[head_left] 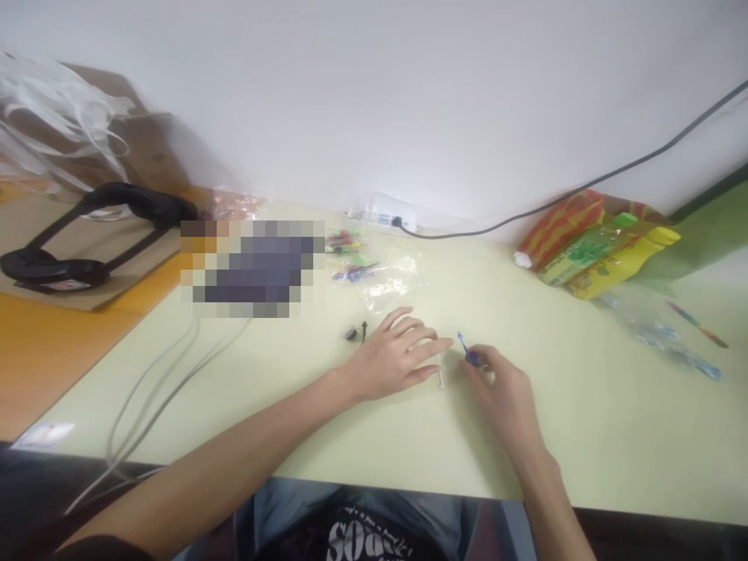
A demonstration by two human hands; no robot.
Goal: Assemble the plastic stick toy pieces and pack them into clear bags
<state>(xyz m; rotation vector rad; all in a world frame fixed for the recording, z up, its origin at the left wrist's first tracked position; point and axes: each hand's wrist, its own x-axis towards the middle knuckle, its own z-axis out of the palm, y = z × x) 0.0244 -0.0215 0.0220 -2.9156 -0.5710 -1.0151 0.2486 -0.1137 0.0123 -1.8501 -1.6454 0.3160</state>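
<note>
Between the thumb and forefinger of my right hand (506,393) is a small blue arrow-tipped piece (461,340), its pointed end up and leaning left. A rounder blue part sits at my fingertips; the fingers partly cover it. My left hand (394,357) hovers over or rests on the table (421,444), fingers spread, palm down. A small whitish strip (441,379) lies by its thumb and index finger; I cannot tell whether they touch. Just beyond that hand are a black arrow-tipped piece (365,332) and a small dark round piece (351,333).
Clear plastic packaging (391,280) and several coloured small pieces (351,269) lie at the back. A blurred-out dark object (257,269) is at left, with cables (157,389). Black frame (132,202) stands far left. Snack bags (608,261) and a multicoloured stick (698,323) are right.
</note>
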